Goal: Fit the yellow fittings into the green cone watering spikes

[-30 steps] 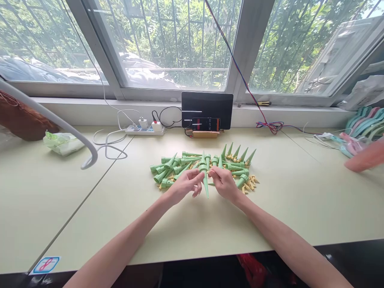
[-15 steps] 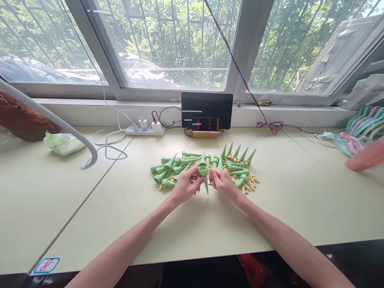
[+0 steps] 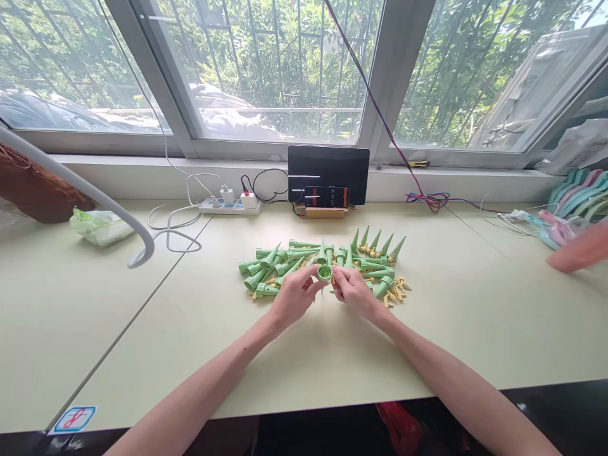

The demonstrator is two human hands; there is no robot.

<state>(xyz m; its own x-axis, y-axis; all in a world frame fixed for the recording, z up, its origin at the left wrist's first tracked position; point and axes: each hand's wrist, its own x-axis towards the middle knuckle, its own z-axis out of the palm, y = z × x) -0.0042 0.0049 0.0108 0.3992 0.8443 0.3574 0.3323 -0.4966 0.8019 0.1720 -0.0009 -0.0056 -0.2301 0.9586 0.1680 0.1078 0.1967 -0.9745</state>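
Observation:
My left hand [image 3: 295, 294] is closed on a green plastic watering spike [image 3: 324, 273] by its round cup-shaped head. The open mouth of the spike faces me, so its tapered point is mostly hidden behind. Against the right side of the head, my right hand [image 3: 354, 292] has its thumb and finger pinched together; what is between them is too small to make out. Behind both hands lies a pile of similar green spikes [image 3: 297, 256], with small yellow valve-like pieces [image 3: 396, 292] at the right. Several green cones fitted on yellow pieces [image 3: 375, 241] stand at the back right.
A phone [image 3: 327, 197] leans on a dark tablet [image 3: 329, 166] at the back. A power strip [image 3: 230, 206] with white cables lies left of it. A white curved tube [image 3: 142, 244] reaches in from the left; hangers [image 3: 577, 199] sit at the far right.
The held spike has tipped so that its mouth turns toward me and its point swings away behind. Both hands stay in nearly the same place.

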